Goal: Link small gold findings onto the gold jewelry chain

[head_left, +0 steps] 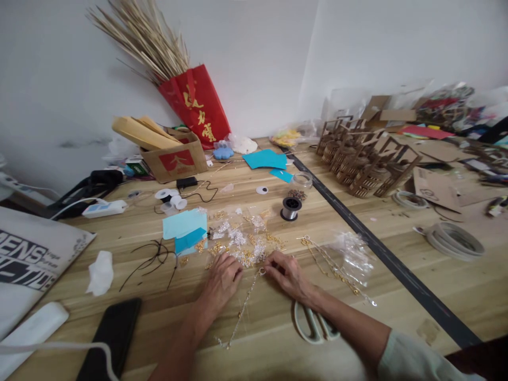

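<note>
My left hand (pixel 225 274) rests on the wooden table at the near edge of a pile of gold and clear beads (pixel 248 254). Its fingers are curled together, and whatever they hold is hidden. Opposite it, my right hand (pixel 286 272) has thumb and forefinger pinched at the ring end of a beaded chain (pixel 243 309). From there the chain trails over the table toward me, between my forearms. Under my right forearm lie scissors (pixel 313 324) with pale handles. Several gold chains (pixel 329 267) lie to the right of that hand.
A wire spool (pixel 291 209) stands behind the beads. Blue paper sheets (pixel 184 225) and black cord (pixel 153 259) lie left, with a dark phone (pixel 113 338) nearer me. Clear plastic bags (pixel 353 256) sit right, before a black strip (pixel 377 243). Wooden lanterns (pixel 365 159) stand behind.
</note>
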Tool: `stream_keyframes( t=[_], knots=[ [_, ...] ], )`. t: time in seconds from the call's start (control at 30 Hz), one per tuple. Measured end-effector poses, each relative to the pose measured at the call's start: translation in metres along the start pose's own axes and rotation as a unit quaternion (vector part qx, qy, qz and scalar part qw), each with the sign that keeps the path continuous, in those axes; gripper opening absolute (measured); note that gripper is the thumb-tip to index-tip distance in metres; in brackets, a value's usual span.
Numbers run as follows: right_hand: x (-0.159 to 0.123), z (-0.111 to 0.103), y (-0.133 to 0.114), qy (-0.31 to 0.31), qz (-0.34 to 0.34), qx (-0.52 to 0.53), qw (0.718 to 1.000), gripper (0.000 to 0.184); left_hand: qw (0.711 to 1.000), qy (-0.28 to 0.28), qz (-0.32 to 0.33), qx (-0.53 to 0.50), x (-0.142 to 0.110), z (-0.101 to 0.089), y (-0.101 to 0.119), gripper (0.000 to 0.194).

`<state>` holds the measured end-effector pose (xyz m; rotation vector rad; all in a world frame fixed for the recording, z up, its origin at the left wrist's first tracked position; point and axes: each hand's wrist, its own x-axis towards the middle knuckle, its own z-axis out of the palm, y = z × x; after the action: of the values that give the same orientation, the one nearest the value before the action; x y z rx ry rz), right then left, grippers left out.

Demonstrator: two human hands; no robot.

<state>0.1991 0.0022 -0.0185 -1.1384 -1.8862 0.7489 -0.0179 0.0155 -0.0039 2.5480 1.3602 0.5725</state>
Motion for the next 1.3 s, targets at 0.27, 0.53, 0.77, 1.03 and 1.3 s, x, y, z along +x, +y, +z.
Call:
stream_keyframes(
  t=[0.27,0.53,0.77,1.03,1.3],
  knots=[
    [0.0002,-0.0003,0.0001,-0.004,0.0,0.005,1.0,0.011,1.0,-0.007,0.018,0.022,-0.0001,0.0025,-0.001,0.02],
    [0.0,-0.0006,-0.0017,-0.012,0.011,0.007,1.0,0.01,0.999,-0.018,0.028,0.019,0.0003,0.0011,0.0,0.019],
    [0.0002,-0.0001,-0.0002,-0.018,0.012,0.002,1.0,0.012,0.999,-0.011,0.022,0.037,0.0001,0.0036,0.0023,0.014],
    [0.0,0.0011,0.0022,-0.014,-0.003,0.008,1.0,0.014,0.996,0.019,-0.046,-0.072,0.0042,-0.0007,0.0075,0.014],
    [0.0002,0.0004,-0.0009,-0.011,-0.023,0.0,1.0,0.014,0.887,0.053,-0.22,-0.402,0.009,0.0053,0.005,0.005]
  ],
)
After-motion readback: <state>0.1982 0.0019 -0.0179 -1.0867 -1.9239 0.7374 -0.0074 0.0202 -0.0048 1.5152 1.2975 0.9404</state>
